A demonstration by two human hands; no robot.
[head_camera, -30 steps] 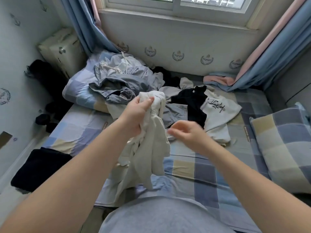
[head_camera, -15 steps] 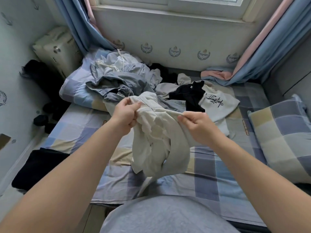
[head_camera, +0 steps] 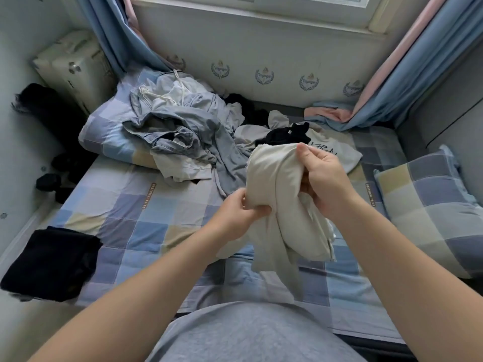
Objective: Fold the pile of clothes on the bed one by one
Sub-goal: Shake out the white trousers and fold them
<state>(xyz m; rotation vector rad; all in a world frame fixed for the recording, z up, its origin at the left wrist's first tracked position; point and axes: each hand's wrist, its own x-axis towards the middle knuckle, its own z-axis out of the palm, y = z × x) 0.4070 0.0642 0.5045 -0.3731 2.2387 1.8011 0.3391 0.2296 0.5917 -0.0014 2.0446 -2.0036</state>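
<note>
Cream garment (head_camera: 274, 184) bunched up in mid-air over the bed (head_camera: 156, 220), nearer than the pile (head_camera: 183, 131). Pinched low by the left hand (head_camera: 235, 215), clutched up top by the right hand (head_camera: 321, 178). Looks light and floppy, zero stiffness. Probably best grabbed at 2 corners of a hem and shaken flat.

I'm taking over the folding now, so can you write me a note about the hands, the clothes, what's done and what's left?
The left hand grips the cream garment low down; right hand holds its top.
It hangs bunched above the bed, not yet folded.
One dark garment lies at the bed's near left corner, seemingly folded.
The pile farther back waits.
</note>
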